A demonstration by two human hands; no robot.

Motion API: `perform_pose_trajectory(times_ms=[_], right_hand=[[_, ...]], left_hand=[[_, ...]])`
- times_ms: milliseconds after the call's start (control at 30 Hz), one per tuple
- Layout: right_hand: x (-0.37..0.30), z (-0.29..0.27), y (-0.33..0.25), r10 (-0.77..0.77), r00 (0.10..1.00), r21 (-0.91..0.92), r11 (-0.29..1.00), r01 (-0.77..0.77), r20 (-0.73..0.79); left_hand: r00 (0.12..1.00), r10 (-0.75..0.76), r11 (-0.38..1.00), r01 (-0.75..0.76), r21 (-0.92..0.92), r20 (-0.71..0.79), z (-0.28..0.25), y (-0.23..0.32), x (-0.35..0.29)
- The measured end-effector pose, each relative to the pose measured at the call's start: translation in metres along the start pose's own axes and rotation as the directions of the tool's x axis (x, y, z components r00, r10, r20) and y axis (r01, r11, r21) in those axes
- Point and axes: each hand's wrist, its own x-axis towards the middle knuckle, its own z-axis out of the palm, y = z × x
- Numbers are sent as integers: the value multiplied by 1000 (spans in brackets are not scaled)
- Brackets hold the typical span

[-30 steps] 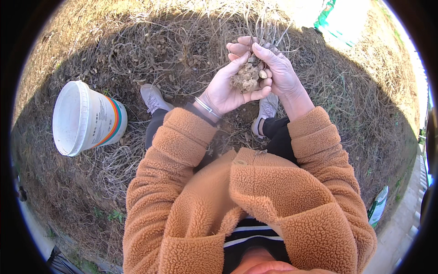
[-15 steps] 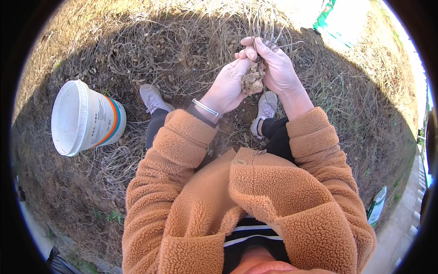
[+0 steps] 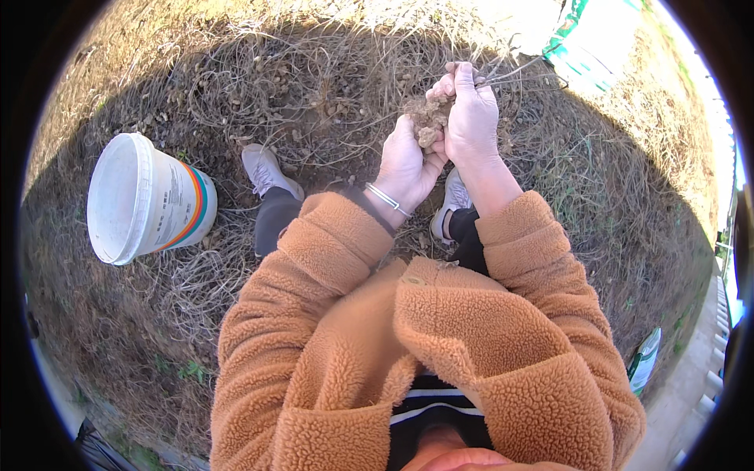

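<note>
My right hand (image 3: 473,118) is closed round the dry stems of a pulled-up peanut plant (image 3: 426,118). Those thin stems stick out past the fist to the upper right. The plant's clump of tan pods and roots hangs between my two hands. Just below and to the left, my left hand (image 3: 407,161), with a silver bangle at its wrist, has its thumb and fingers closed on the clump. The palms and some fingertips are hidden, so the exact grip on single pods cannot be made out.
A white bucket (image 3: 161,206) with coloured stripes lies tilted at the left, its mouth facing left. Dry stalks and scattered pods (image 3: 275,94) cover the soil. My shoes (image 3: 267,169) stand below my hands. A green-and-white sack (image 3: 593,43) is at the upper right, a small green packet (image 3: 644,361) at the lower right.
The stems have swung from pointing up to pointing right as my right hand turned. My left hand has shifted slightly right and down, and the clump has moved a little up and left.
</note>
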Motion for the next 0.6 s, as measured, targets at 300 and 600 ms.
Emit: perform_pose_trajectory(times_ms=[300, 600], right_hand=[[18, -7, -8, -23, 999, 207, 978, 15, 37], [27, -34, -21, 162, 980, 533, 822, -200, 118]], left_hand=[[999, -35, 995, 32, 97, 31, 13, 17, 3], [985, -155, 985, 148, 90, 77, 15, 21, -1]])
